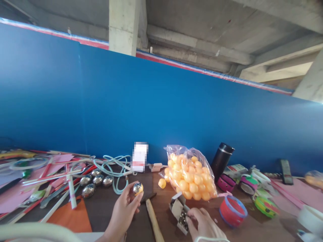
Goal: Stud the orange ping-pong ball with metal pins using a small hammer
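Note:
My left hand (126,206) is closed around a small ball (137,189), mostly shiny silver with some yellow-orange showing low on its side. At the opened small cardboard box (177,211), my right hand (203,222) has its thumb and fingertips pinched together over small shiny metal pieces (183,219), which look like thumbtacks. What lies between those fingertips is too small to make out. Between the hands lies a hammer (154,222) with a wooden handle. Several silver balls (98,179) rest on the table to the left, beside a light blue cord (117,181).
A clear bag of orange balls (193,178) stands behind the box, with one loose orange ball (162,183) beside it. Farther right are a black bottle (222,159) and a red-and-blue roll (233,211). Sticks, papers and orange sheet (72,216) crowd the left. A blue partition (161,101) rises behind.

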`<state>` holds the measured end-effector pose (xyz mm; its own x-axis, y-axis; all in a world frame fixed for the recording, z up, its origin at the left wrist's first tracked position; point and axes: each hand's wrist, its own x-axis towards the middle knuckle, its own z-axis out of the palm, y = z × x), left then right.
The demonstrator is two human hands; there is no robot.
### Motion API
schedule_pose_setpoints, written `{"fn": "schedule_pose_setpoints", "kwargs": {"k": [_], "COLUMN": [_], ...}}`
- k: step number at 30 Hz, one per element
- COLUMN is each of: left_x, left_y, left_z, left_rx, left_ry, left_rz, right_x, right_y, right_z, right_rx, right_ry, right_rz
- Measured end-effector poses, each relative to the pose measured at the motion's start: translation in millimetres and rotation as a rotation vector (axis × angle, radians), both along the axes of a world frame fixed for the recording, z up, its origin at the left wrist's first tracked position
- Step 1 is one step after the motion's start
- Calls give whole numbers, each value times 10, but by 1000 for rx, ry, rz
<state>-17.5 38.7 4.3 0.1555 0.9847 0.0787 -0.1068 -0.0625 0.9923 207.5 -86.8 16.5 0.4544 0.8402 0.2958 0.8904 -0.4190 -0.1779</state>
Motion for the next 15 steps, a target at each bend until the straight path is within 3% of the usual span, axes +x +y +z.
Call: {"fn": "schedule_pose_setpoints", "kwargs": {"k": [4, 15], "left_x": [-3, 0], "left_y": [-3, -11], "left_z": [-10, -36], "left_rx": [22, 57], "left_ry": [37, 100], "left_rz": [8, -16], "right_x": [47, -16], "right_y": [48, 66], "right_z": [-81, 9], "right_rx": [-102, -159], "right_ry": [39, 117], "right_rz": [-18, -8]}}
